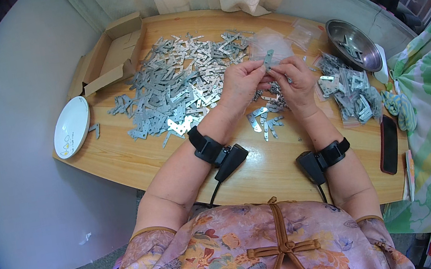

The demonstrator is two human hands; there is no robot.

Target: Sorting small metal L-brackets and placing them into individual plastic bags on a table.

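A small flat metal bracket with holes (269,58) is raised over the far middle of the table, upright between my fingertips. My left hand (243,84) pinches it from the left side. From the right, my right hand (297,83) closes on its lower end, with the fingertips of both hands nearly touching. Below them lies a heap of small screws (275,91), partly covered by my hands. Several loose brackets (265,122) rest just nearer to me. To the left spreads a large pile of L-shaped metal brackets (179,84).
An open cardboard box (115,52) and a white plate (71,126) stand at the left. Clear plastic bags (271,41) lie beyond my hands. On the right are filled bags of metal parts (357,98), a steel bowl (370,58) and a dark phone (389,145).
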